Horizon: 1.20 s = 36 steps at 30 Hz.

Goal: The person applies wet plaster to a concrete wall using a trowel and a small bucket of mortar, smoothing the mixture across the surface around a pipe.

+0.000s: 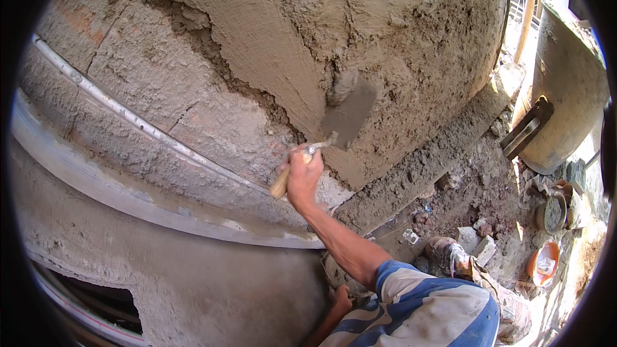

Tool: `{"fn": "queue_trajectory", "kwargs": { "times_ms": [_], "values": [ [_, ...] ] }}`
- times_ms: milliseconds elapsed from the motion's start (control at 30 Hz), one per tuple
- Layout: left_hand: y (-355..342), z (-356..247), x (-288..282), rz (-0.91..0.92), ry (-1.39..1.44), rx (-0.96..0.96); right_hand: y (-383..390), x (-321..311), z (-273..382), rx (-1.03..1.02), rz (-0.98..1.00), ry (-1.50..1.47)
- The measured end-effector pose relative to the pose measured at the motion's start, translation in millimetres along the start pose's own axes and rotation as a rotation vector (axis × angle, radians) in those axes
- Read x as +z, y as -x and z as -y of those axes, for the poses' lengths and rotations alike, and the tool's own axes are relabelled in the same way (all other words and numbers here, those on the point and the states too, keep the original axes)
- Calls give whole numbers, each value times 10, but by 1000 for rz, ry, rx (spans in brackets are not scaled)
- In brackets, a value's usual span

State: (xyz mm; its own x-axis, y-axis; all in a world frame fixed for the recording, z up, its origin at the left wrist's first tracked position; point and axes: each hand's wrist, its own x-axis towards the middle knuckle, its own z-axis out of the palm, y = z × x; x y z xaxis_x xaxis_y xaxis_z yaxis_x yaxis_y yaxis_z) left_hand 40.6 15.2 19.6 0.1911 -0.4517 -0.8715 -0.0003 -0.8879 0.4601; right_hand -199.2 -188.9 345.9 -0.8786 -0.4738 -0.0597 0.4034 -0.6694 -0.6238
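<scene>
My right hand (pixel 303 177) grips a trowel by its wooden handle (pixel 279 186). The flat metal blade (pixel 350 114) lies against or very close to the wet mortar (pixel 270 58) on the wall; I cannot tell whether it touches. Smoothed mortar spreads above and left of the blade, and rougher mortar (pixel 424 45) is to its right. Low down, beside my striped shirt, my left hand (pixel 341 297) shows only in part. Its fingers look curled at a greyish, mortar-stained object (pixel 339 272), mostly hidden behind my right arm.
A pale conduit (pixel 144 126) crosses the bare, rough wall at left, above a curved ledge (pixel 128 194). Rubble and broken blocks (pixel 483 250) litter the ground at right. An orange bowl (pixel 544 263), a round container (pixel 551 213) and a large curved sheet (pixel 565 83) stand farther right.
</scene>
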Motion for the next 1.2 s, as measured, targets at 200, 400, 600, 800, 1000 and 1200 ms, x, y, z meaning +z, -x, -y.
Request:
{"fn": "queue_trajectory", "kwargs": {
  "times_ms": [200,400,600,800,1000,1200],
  "values": [
    [88,16,43,14,-36,-1,741,86,442,578,493,-516],
    [129,4,152,50,-73,16,692,-611,1683,852,769,-904],
    [135,4,314,79,-79,39,-108,-1536,2676,-837,-304,360],
    [156,-92,399,137,-119,57,-1052,-2308,2139,-1437,-691,805],
    [473,-282,436,228,89,137,691,-2483,739,-216,420,1158],
    [1202,-438,828,303,-237,747,415,-4050,1149,148,1500,2065]
  ]
}}
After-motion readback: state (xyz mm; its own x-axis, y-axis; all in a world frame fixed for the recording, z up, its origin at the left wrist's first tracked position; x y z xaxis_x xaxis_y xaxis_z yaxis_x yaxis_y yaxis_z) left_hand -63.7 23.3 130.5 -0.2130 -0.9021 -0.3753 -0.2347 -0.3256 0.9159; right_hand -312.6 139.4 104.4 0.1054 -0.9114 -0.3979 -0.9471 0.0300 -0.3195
